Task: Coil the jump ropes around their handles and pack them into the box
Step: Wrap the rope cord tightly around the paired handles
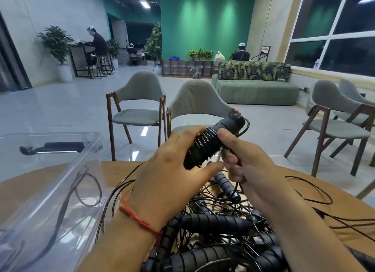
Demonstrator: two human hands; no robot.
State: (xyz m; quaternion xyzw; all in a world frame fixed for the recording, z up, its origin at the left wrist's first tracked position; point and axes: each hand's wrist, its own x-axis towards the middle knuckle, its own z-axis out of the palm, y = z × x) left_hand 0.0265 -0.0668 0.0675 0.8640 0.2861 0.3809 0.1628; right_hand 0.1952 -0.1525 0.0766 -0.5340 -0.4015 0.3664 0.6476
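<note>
- The left hand (168, 164) is closed round the coiled handles (211, 144), with the fingers behind the bundle and the thumb underneath.
- The right hand (249, 164) is clenched on a rope strand (239, 162), and its thumb is laid on the wound coils.
- The bundle is held in the air above the surface (119, 170), tilted up to the right.
- A red string bracelet (138, 217) is worn on the left wrist.
- A tangled pile of jump ropes (213, 231) is spread on the wooden surface below both hands.
- A clear plastic box (50, 136) is set at the left, with a dark rope loop seen through its wall.
- Grey chairs (140, 101), a green sofa (255, 89) and a green wall are seen beyond.
</note>
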